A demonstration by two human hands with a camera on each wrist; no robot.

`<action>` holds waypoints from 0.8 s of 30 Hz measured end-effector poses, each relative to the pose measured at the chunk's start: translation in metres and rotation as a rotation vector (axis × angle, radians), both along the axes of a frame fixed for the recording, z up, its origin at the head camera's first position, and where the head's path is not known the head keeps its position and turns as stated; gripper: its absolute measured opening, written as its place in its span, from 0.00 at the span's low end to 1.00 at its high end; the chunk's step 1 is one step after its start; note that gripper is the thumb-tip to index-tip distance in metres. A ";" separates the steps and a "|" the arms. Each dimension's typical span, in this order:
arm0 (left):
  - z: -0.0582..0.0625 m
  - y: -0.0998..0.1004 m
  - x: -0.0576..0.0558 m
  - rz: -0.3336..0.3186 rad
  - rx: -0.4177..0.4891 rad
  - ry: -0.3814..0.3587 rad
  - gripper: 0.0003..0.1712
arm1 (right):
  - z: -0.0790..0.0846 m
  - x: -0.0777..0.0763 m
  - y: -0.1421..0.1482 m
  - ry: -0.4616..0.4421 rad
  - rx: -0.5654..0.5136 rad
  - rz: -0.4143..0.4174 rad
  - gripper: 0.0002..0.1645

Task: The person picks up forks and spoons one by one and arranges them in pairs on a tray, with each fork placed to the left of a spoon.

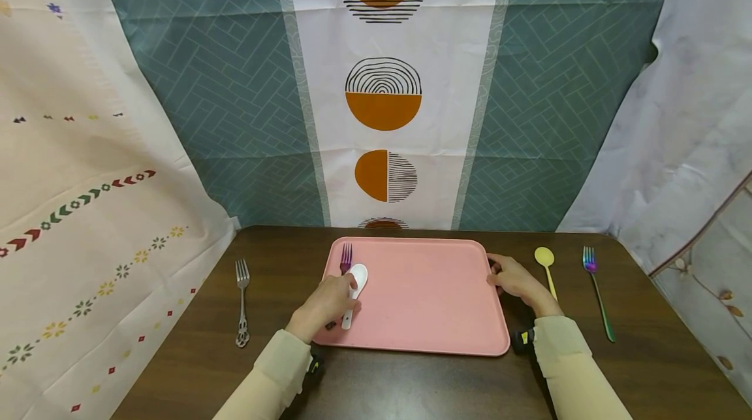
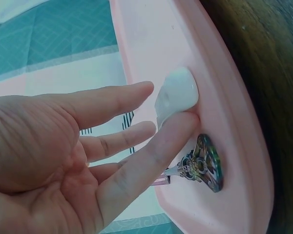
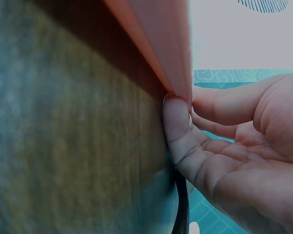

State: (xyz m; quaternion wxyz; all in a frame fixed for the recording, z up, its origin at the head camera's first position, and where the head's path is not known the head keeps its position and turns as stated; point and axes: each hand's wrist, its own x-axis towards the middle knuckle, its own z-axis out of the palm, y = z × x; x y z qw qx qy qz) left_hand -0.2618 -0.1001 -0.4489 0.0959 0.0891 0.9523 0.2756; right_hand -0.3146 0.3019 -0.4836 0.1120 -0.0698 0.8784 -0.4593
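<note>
A pink tray (image 1: 429, 302) lies on the dark wooden table. At its left end are a white spoon (image 1: 359, 276) and a fork with purple tines (image 1: 346, 254), side by side. My left hand (image 1: 330, 302) reaches over both. In the left wrist view its thumb and fingers are spread apart, one fingertip right at the white spoon's handle end (image 2: 178, 92). The fork's ornate handle (image 2: 203, 163) shows beside that finger. My right hand (image 1: 517, 276) pinches the tray's right rim (image 3: 178, 53) between thumb and finger.
A silver ornate fork (image 1: 242, 302) lies left of the tray. Right of it are a yellow spoon (image 1: 545, 258), partly behind my right wrist, and a rainbow-coloured fork (image 1: 596, 289). Behind the table hangs a patterned curtain (image 1: 388, 178).
</note>
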 end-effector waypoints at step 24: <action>0.000 0.000 -0.002 0.009 -0.032 0.017 0.17 | 0.001 0.000 0.000 0.007 -0.010 0.010 0.41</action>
